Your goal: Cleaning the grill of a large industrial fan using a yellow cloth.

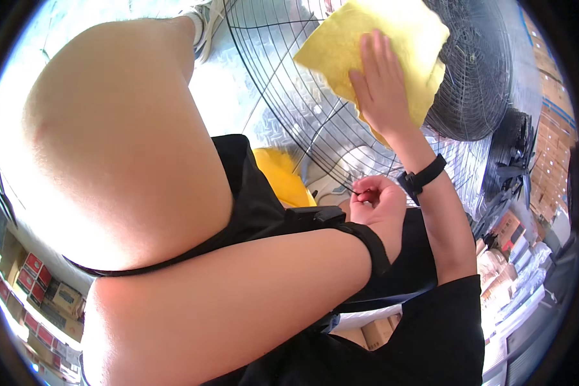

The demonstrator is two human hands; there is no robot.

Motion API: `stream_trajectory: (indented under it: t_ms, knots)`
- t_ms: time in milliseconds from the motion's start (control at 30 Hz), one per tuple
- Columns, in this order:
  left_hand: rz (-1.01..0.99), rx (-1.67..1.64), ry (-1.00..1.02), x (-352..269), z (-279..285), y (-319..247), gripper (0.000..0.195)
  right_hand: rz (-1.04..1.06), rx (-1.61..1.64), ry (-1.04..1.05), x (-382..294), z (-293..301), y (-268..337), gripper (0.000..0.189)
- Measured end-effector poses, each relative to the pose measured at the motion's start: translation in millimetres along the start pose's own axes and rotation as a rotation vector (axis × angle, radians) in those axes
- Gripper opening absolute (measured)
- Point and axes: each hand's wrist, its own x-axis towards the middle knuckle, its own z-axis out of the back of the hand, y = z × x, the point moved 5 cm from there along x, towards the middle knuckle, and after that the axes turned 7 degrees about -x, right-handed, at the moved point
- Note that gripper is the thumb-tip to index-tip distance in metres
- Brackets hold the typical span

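My left hand (379, 200) comes in from the lower left, a black strap around its wrist. Its fingers are curled and pinched on the rim of a round black wire fan guard (265, 72). My right hand (383, 89) lies flat on a yellow cloth (328, 58), its fingers extended and the thumb apart from them. The cloth spreads over part of the guard and hides the wires beneath. A black band (422, 178) circles my right wrist.
Beyond the cloth stands a stack of black wire guards (477, 82). Black fan blades (518, 169) lie to its right. Patterned metal flooring (275, 120) shows through the wires. A yellow item (282, 176) sits near my shoe (328, 188). Cardboard boxes (555, 159) are piled at right.
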Motion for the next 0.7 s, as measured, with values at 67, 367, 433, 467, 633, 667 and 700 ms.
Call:
stream_trajectory:
  t_ms: [67, 367, 433, 467, 633, 667, 700]
  knots:
    - [0.005, -0.057, 0.013, -12.9, 0.9, 10.5, 0.026, 0.068, 0.108, 0.076, -1.4, 1.4, 39.2, 0.063]
    - [0.003, -0.097, 0.055, -11.6, -9.3, 9.8, 0.024, 0.261, 0.205, 0.2, 2.4, 7.5, 65.0, 0.063]
    - [0.016, -0.089, 0.037, -7.8, -10.4, 6.5, 0.024, 0.384, 0.283, 0.282, 7.6, 13.0, 62.8, 0.065]
    - [-0.002, -0.07, 0.01, -6.3, -4.6, 4.2, 0.024, 0.261, 0.192, 0.169, 10.7, 6.8, 32.6, 0.066]
    - [0.032, -0.106, 0.045, -5.8, -7.2, 5.9, 0.025, 0.219, 0.318, 0.2, -1.2, 5.1, 70.7, 0.061]
    - [0.032, -0.057, 0.069, -4.6, -12.6, 3.6, 0.025, 0.221, 0.322, 0.195, 0.9, 3.2, 66.7, 0.061]
    - [0.031, -0.052, 0.064, -6.8, -11.2, 6.1, 0.025, 0.227, 0.253, 0.186, 2.2, 0.7, 54.2, 0.062]
